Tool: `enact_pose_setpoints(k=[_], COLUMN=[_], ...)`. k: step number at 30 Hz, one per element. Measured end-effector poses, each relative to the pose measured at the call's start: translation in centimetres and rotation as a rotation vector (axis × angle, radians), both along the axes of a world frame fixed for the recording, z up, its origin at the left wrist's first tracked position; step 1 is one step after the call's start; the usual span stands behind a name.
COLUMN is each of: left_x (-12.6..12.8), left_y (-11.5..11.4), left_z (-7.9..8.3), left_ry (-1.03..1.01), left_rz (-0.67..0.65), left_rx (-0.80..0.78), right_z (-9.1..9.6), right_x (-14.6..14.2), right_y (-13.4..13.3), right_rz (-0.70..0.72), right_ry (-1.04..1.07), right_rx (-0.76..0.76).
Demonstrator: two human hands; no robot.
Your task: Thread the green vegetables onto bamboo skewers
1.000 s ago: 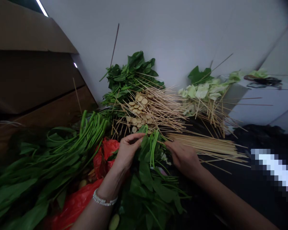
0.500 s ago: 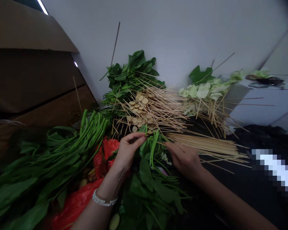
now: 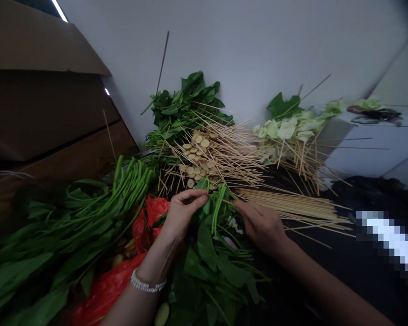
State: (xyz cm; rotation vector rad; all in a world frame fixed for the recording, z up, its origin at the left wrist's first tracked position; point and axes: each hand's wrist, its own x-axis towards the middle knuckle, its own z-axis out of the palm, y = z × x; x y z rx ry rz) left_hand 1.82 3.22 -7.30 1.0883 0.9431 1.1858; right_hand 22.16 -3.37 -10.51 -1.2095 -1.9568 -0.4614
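My left hand (image 3: 179,217), with a beaded bracelet at the wrist, pinches a leafy green stem (image 3: 208,184) between thumb and fingertips. Facing it, my right hand (image 3: 263,226) is closed on a thin bamboo skewer (image 3: 228,202), whose end points left at the greens. Cut green stems (image 3: 219,208) hang between the two hands. Under them lies a heap of loose leafy greens (image 3: 207,246). Just behind my right hand is a bundle of bare bamboo skewers (image 3: 292,203). The fingers hide most of the held skewer.
Skewered potato slices (image 3: 199,145) are piled ahead, with a stack of skewered greens (image 3: 197,93) behind. Skewered cabbage (image 3: 289,129) lies at the back right. Long-stemmed greens (image 3: 54,244) and a red plastic bag (image 3: 112,280) are on the left. A cardboard box (image 3: 44,113) stands beyond.
Almost nothing differs. The left fingertips and the pinched green have shifted very slightly to the right; the right hand keeps its place with the skewer.
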Motion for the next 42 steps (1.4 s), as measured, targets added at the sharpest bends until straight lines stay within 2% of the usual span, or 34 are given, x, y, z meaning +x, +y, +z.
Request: enact_pose_setpoints(k=[7, 14, 23, 30, 33, 38, 42], left_x=[-0.1, -0.3, -0.9, -0.7, -0.7, -0.9, -0.8], left_y=[0.1, 0.3, 0.9, 0.8, 0.8, 0.9, 0.8], left_z=[-0.3, -0.4, -0.7, -0.7, -0.8, -0.8, -0.6], left_ry=[0.026, 0.137, 0.118, 0.182, 0.212, 0.273, 0.262], left_rz=[0.007, 0.012, -0.161, -0.303, -0.325, -0.344, -0.342], left_rx=[0.018, 0.083, 0.041, 0.13, 0.168, 0.21, 0.189], right_z=[0.2, 0.1, -0.4, -0.5, -0.4, -0.3, -0.7], right_x=[-0.1, -0.2, -0.6, -1.0, -1.1, -1.4, -1.6], right_y=[0.0, 0.0, 0.0, -0.1, -0.2, -0.4, -0.4], right_rz=[-0.016, 0.002, 0.048, 0.08, 0.088, 0.087, 0.107], right_ry=[-0.031, -0.063, 0.015, 0.003, 0.003, 0.041, 0.085], right_rx=[0.018, 0.025, -0.038, -0.011, -0.026, -0.14, -0.123])
